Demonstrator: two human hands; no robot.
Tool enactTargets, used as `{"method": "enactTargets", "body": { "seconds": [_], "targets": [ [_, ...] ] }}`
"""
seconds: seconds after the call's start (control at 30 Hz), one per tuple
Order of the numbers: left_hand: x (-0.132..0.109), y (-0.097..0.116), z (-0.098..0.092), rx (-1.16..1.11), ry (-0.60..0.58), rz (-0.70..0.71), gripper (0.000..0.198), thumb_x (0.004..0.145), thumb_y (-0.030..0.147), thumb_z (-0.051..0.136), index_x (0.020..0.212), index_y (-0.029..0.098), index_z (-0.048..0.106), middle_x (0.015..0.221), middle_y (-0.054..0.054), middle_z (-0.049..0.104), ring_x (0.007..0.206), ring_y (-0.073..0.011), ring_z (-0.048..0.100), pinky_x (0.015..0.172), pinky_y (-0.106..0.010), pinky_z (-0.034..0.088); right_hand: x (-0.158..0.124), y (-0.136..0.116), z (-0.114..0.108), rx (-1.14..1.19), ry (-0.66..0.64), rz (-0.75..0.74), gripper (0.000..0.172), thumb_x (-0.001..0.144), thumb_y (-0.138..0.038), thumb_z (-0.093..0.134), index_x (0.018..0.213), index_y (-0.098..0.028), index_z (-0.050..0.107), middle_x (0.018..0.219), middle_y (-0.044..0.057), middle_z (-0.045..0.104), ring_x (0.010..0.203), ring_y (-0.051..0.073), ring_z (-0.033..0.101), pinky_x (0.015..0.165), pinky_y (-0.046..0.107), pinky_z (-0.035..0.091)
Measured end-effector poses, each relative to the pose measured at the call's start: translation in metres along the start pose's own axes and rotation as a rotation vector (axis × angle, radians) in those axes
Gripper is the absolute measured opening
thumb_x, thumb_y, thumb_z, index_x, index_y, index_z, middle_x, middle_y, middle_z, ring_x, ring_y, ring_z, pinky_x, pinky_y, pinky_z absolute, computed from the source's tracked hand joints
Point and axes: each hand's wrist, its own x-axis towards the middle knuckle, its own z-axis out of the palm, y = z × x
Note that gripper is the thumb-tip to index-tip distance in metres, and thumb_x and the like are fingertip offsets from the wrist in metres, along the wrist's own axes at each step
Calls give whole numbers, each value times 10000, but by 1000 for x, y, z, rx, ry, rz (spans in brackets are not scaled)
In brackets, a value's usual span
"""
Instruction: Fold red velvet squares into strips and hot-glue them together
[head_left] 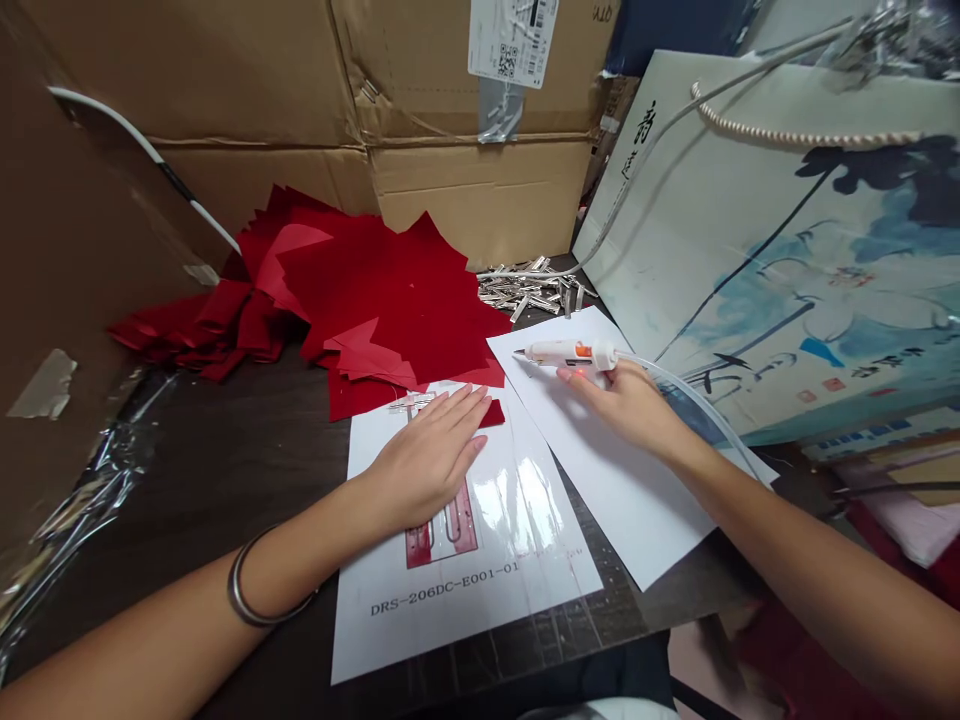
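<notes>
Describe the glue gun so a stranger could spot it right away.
Start at the big painted paper bag on the right; a plain white sheet lies at its foot. Over that sheet the right hand holds the glue gun: white, with an orange label and a pale cord trailing, unlike the silver clips behind it.

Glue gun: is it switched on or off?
Likely on: a small red light glows on the glue gun, beside the right hand gripping it, and its cable is attached.
</notes>
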Motion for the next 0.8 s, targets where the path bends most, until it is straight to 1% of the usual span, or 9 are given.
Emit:
{"method": "enactTargets", "body": {
  "seconds": [0.1, 0.2, 0.27, 0.37, 0.4, 0.47, 0.57, 0.67, 0.8],
  "targets": [
    [1, -3, 3, -66, 75, 2, 481, 1006, 255, 253, 1446, 118, 391, 1515, -80, 390, 1431, -191, 302, 1192, -415, 260, -6, -6, -3, 79, -12, 54, 383, 898, -518, 516, 937, -198, 722, 876, 68, 715, 814, 218, 655, 784, 367, 491],
    [2, -5, 5, -77, 99, 22, 481, 980, 183, 262, 1430, 101, 412, 1499, -99, 414, 1422, -203, 321, 1179, -440, 288, -19, -13, -15, 139, -123, 184, 464, 873, -582, 527, 711, -173, 673, 621, 45, 640, 607, 181, 606, 624, 328, 460],
    [2, -6, 6, -70, 98, 24, 482, 975, 176, 268, 1427, 91, 411, 1499, -108, 412, 1421, -209, 322, 1178, -450, 289, -24, -18, -23, 97, -218, 255, 541, 868, -601, 519, 538, -180, 604, 524, 49, 586, 597, 191, 601, 596, 324, 430],
    [2, -6, 6, -64, 100, 27, 485, 969, 167, 274, 1430, 92, 405, 1498, -114, 412, 1421, -216, 323, 1169, -463, 305, -25, -24, -27, 29, -321, 277, 654, 863, -620, 503, 367, -195, 481, 462, 70, 546, 621, 212, 616, 588, 323, 416],
    [1, -6, 6, -63, 98, 32, 491, 963, 155, 273, 1432, 88, 402, 1498, -118, 411, 1422, -219, 320, 1166, -467, 310, -24, -26, -27, 19, -339, 273, 669, 859, -630, 499, 349, -197, 463, 451, 72, 539, 606, 210, 612, 583, 322, 415],
    [1, -6, 5, -62, 89, 39, 501, 953, 133, 266, 1433, 79, 396, 1498, -127, 408, 1424, -223, 315, 1165, -468, 313, -21, -30, -25, 13, -359, 277, 649, 847, -647, 500, 384, -193, 501, 434, 61, 530, 543, 193, 583, 569, 325, 413],
    [1, -4, 3, -86, 86, 26, 483, 977, 172, 263, 1434, 78, 387, 1501, -136, 403, 1422, -235, 320, 1167, -481, 302, -17, -32, -23, 41, -380, 307, 555, 843, -636, 514, 551, -178, 626, 425, 38, 527, 491, 177, 541, 549, 327, 405],
    [1, 0, 1, -180, 137, -35, 443, 1004, 239, 293, 1413, 107, 398, 1451, -137, 470, 1363, -238, 417, 1123, -472, 373, -15, -33, -22, 87, -412, 293, 514, 851, -613, 516, 625, -174, 657, 439, 40, 532, 536, 189, 558, 550, 323, 397],
    [2, -1, 2, -279, 234, -52, 337, 998, 178, 311, 1276, 142, 499, 1285, -108, 597, 1197, -202, 557, 1012, -411, 481, -15, -33, -22, 114, -450, 286, 500, 855, -604, 521, 643, -169, 648, 409, 13, 482, 512, 168, 521, 534, 309, 372]
  ]
}}
